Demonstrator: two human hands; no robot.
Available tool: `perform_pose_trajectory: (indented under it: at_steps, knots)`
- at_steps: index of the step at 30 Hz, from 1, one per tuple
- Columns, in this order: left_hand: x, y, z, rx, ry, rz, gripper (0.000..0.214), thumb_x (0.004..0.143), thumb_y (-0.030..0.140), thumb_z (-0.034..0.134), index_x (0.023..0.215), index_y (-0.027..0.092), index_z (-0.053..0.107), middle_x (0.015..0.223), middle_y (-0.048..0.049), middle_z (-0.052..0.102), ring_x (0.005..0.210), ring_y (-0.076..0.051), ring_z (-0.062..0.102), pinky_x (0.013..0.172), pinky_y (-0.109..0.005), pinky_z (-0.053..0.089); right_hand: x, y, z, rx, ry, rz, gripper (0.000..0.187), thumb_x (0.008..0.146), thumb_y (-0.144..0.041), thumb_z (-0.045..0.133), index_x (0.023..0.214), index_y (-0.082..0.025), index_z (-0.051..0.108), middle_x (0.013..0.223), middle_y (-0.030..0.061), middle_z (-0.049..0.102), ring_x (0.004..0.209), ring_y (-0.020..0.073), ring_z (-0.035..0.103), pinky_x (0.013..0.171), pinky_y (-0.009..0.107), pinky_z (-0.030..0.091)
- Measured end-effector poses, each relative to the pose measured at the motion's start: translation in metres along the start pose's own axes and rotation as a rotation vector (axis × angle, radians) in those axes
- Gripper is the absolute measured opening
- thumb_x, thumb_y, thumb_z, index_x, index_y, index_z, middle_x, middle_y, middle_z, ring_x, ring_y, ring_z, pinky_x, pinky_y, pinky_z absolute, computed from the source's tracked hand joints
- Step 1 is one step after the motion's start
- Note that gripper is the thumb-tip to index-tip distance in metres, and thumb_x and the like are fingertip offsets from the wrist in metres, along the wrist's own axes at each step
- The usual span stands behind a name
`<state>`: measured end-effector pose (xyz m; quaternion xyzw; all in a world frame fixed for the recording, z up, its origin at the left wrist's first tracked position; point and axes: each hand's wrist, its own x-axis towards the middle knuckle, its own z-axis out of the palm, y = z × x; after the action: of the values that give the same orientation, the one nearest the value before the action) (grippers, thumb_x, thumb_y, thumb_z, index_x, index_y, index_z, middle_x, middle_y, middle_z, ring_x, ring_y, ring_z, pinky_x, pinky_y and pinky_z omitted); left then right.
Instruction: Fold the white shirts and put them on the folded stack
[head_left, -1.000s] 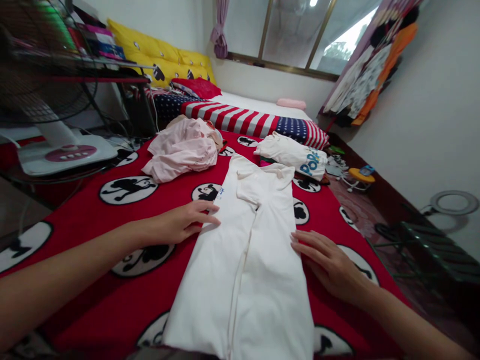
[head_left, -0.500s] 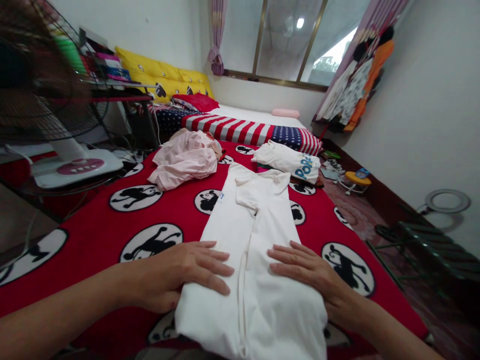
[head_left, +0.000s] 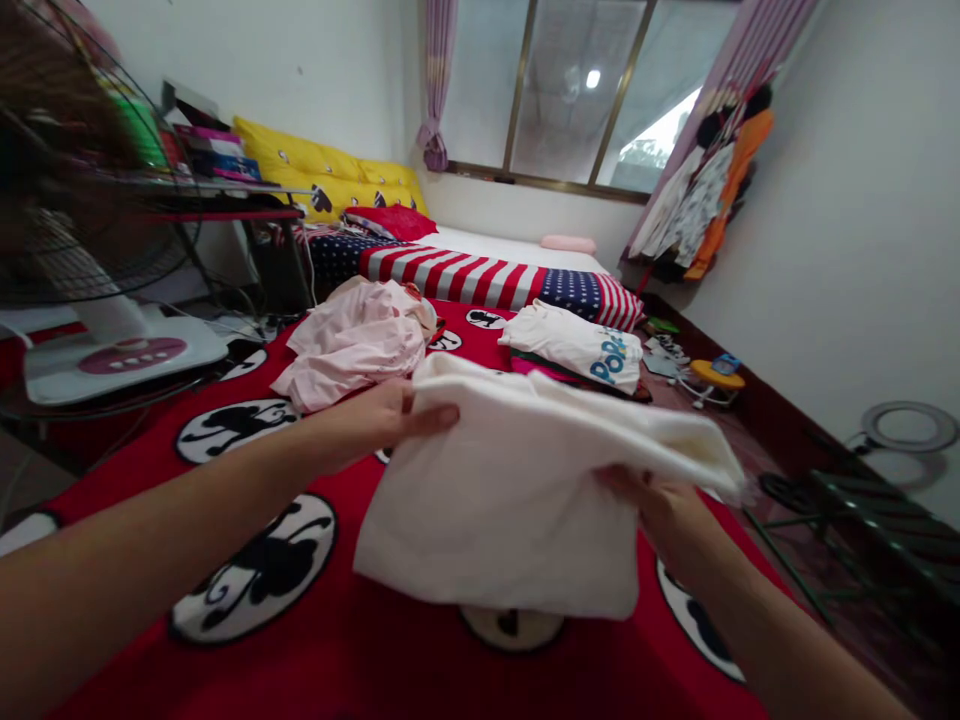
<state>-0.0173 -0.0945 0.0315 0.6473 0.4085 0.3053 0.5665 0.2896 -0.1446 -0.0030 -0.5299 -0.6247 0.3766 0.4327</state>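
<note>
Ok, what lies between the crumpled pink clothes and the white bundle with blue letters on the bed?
In the head view, a stretch of red bedspread with a round black-and-white print lies there.

On the bed (head_left: 375,670), a pile of clothing (head_left: 352,345) lies left of a second garment (head_left: 574,348), both behind the held cloth (head_left: 517,490). A fan (head_left: 112,330) stands at upper left; what seems a stool (head_left: 712,377) sits on the floor (head_left: 712,440) at right.
</note>
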Motion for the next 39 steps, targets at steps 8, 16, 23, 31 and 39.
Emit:
perform_pose_trajectory:
  at_steps: [8,16,23,31,39]
  knots:
    - [0.105,-0.096,-0.005,0.359,0.590,0.072,0.069,0.062,0.035,0.078,0.126,0.016,0.057,0.118,-0.0136,0.065,0.107,-0.030,0.062,0.095,-0.044,0.047,0.091,0.093,0.014,-0.209,0.390,0.056,0.070,0.069,-0.044,0.068,0.130,-0.013,0.051,0.086,0.0061,0.067,0.068,0.0188,0.062,0.068,0.034,0.050]
    - [0.104,-0.102,-0.006,0.152,0.532,0.101,0.064,0.075,0.032,0.069,0.134,0.017,0.050,0.107,-0.0119,0.068,0.088,-0.023,0.069,0.073,-0.031,0.054,0.079,0.082,0.015,-0.034,0.338,0.080,0.049,0.073,-0.042,0.070,0.115,-0.018,0.063,0.090,0.0041,0.064,0.056,0.0103,0.055,0.046,0.021,0.038]
    - [0.107,-0.104,-0.007,-0.092,0.552,0.121,0.067,0.074,0.038,0.069,0.134,0.014,0.052,0.089,-0.0076,0.070,0.072,-0.018,0.066,0.058,-0.023,0.049,0.077,0.082,0.016,-0.163,0.351,0.095,0.032,0.076,-0.036,0.065,0.101,-0.017,0.071,0.073,-0.0004,0.054,0.047,0.0071,0.042,0.042,0.022,0.031]
    - [0.102,-0.098,0.005,0.147,0.675,0.252,0.053,0.075,0.027,0.069,0.127,0.019,0.059,0.108,-0.0082,0.067,0.087,-0.018,0.065,0.074,-0.027,0.052,0.078,0.053,0.010,-0.499,0.456,-0.352,0.019,0.086,-0.032,0.059,0.096,-0.023,0.072,0.110,0.0090,0.061,0.099,0.0230,0.059,0.071,0.033,0.051]
    - [0.091,-0.094,0.010,0.391,0.636,0.397,0.048,0.080,0.017,0.062,0.127,0.024,0.059,0.103,-0.0035,0.071,0.072,-0.012,0.064,0.061,-0.020,0.049,0.133,-0.008,0.082,-0.383,-0.008,-0.397,0.024,0.080,-0.038,0.068,0.096,-0.020,0.068,0.097,0.0062,0.069,0.087,0.0199,0.064,0.072,0.031,0.049]
